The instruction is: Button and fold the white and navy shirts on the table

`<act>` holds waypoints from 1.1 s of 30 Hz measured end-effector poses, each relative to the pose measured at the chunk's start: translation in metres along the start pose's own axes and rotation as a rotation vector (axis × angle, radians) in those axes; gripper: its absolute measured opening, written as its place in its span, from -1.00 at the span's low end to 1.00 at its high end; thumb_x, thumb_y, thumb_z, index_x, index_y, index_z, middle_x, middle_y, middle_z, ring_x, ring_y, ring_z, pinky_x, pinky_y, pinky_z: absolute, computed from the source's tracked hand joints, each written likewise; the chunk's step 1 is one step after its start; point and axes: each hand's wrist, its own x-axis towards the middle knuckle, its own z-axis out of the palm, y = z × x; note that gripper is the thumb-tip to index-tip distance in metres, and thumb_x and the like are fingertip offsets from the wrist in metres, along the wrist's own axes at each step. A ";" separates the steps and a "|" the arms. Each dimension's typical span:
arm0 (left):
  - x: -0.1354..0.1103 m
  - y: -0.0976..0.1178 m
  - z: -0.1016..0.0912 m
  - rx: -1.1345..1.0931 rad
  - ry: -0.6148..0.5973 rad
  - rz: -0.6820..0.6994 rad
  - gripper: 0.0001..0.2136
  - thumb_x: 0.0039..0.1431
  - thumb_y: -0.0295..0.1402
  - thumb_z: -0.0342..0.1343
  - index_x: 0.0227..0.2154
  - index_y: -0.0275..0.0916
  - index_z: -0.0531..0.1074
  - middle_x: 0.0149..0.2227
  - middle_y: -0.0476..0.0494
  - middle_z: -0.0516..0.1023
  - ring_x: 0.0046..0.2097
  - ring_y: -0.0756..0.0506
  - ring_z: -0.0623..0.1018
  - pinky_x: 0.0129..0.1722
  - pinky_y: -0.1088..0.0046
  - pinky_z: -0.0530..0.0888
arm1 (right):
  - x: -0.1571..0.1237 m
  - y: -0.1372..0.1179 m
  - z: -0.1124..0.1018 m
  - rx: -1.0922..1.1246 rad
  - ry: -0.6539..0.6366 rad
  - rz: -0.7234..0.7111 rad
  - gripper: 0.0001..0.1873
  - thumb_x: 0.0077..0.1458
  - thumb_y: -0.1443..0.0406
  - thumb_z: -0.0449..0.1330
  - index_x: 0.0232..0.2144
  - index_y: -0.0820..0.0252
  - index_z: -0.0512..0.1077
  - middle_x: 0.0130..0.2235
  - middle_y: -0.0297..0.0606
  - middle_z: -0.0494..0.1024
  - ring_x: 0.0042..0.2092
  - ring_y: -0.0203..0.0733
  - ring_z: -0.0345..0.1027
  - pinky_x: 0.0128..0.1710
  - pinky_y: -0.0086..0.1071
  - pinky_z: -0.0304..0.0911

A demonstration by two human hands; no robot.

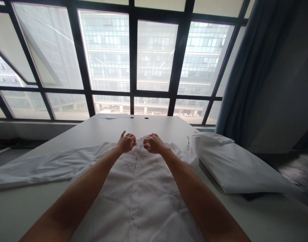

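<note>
A white button-up shirt (143, 195) lies front side up on the table, its collar end away from me. One sleeve stretches out to the left, and the other runs toward the right edge of the table. At the collar, my left hand (127, 143) pinches the fabric on the left side of the button line. Just to its right, my right hand (154, 143) grips the collar's other side with bent fingers. A small gap separates the two hands. Buttons run down the middle of the shirt, and a chest pocket shows on its right half.
The white table (80, 134) reaches toward large dark-framed windows (155, 57). White sheets of paper (111, 116) lie at its far edge near two round holes. On the right, a sleeve hangs over a dark-edged board. A blue-grey curtain (244, 74) hangs at right.
</note>
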 end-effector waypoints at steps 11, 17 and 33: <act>-0.019 0.000 0.027 -0.133 0.055 -0.140 -0.82 0.14 -0.30 0.07 -0.40 -0.21 0.56 -0.24 -0.25 0.65 -0.08 -0.28 0.57 0.21 0.06 0.20 | 0.001 -0.024 0.006 -0.033 -0.032 -0.029 -0.84 0.15 0.36 0.19 -0.26 0.21 0.58 -0.21 -0.13 0.64 -0.11 -0.09 0.46 0.10 -0.26 0.07; -0.022 0.000 0.036 -0.539 0.126 -0.280 -0.70 0.16 -0.18 -0.04 -0.49 -0.27 0.47 -0.50 -0.06 0.52 -0.37 -0.09 0.49 -0.27 0.40 0.41 | 0.001 -0.031 0.026 0.049 0.029 -0.004 -0.80 0.17 0.36 0.15 -0.17 0.24 0.52 -0.19 -0.14 0.63 -0.11 -0.11 0.48 0.04 -0.29 0.12; -0.024 0.005 0.034 -0.966 0.102 -0.287 -0.63 0.06 -0.05 0.14 -0.45 -0.31 0.55 -0.51 -0.03 0.48 -0.40 -0.06 0.43 -0.35 0.45 0.37 | -0.002 -0.031 0.050 0.082 0.156 0.144 -0.81 0.24 0.29 0.15 -0.18 0.25 0.52 -0.20 -0.14 0.62 -0.13 -0.13 0.48 0.03 -0.30 0.15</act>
